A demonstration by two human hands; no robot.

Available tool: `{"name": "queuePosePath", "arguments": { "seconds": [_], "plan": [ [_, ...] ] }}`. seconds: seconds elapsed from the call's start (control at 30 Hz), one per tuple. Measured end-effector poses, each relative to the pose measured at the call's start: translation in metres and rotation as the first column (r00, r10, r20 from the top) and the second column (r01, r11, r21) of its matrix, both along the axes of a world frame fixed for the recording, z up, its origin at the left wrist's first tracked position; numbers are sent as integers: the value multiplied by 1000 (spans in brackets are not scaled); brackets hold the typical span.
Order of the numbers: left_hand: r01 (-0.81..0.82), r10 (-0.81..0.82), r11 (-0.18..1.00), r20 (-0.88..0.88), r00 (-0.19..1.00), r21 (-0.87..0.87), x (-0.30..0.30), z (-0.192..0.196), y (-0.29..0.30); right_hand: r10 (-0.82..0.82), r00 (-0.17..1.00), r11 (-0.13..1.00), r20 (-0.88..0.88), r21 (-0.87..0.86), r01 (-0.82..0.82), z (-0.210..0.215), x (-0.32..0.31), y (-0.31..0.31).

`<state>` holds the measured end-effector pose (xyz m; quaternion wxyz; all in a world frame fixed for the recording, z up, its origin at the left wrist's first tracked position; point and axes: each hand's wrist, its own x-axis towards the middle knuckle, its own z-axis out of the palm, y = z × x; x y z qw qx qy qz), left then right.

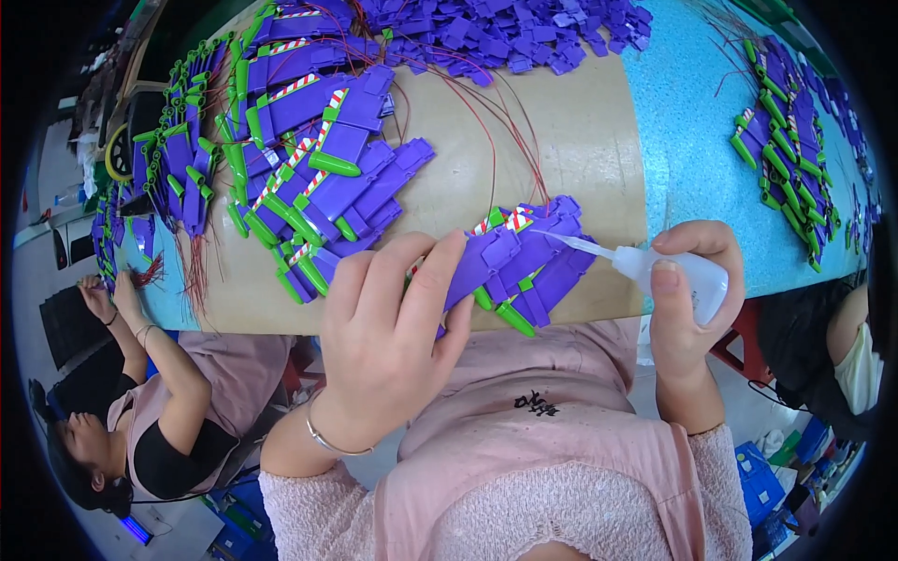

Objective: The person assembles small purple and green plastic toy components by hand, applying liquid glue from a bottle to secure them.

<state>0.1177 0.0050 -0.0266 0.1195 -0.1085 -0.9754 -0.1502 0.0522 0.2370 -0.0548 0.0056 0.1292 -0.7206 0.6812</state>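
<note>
My left hand (388,332) grips a fanned bunch of purple plastic wing parts (524,257) with green tips and red-white striped strips, held over the table's near edge. My right hand (687,299) squeezes a small clear glue bottle (678,271). Its thin nozzle points left and touches the right side of the held bunch. Thin red wires run from the parts up across the table.
A brown cardboard sheet (580,131) covers the blue table (683,122). Rows of finished purple-green parts (309,150) lie at left, loose purple pieces (505,33) at the back, another stack (786,150) at right. A co-worker's hands (108,294) work at far left; another person sits at right.
</note>
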Motion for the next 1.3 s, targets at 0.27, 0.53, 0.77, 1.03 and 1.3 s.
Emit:
{"name": "queuePosePath", "arguments": {
  "seconds": [0.27, 0.53, 0.77, 1.03, 1.3],
  "plan": [
    [-25, 25, 1000, 14, 1000, 6, 1, -1, 4, 191, 977, 974, -96, 140, -177, 6, 6, -6],
    [-34, 33, 999, -20, 999, -36, 5, -4, 6, 174, 977, 972, -125, 180, -150, 4, 6, -3],
    [-37, 8, 987, -185, 983, -155, 5, -11, 9, 171, 977, 984, -124, 82, -161, 9, 3, -7],
    [-42, 19, 990, -167, 986, -133, 2, -7, 4, 116, 983, 990, -141, 96, -103, 1, 3, -2],
    [-2, 12, 992, -82, 997, 129, -22, -42, 5, -31, 999, 999, -30, -10, 30, -5, 1, -6]
  ]
}}
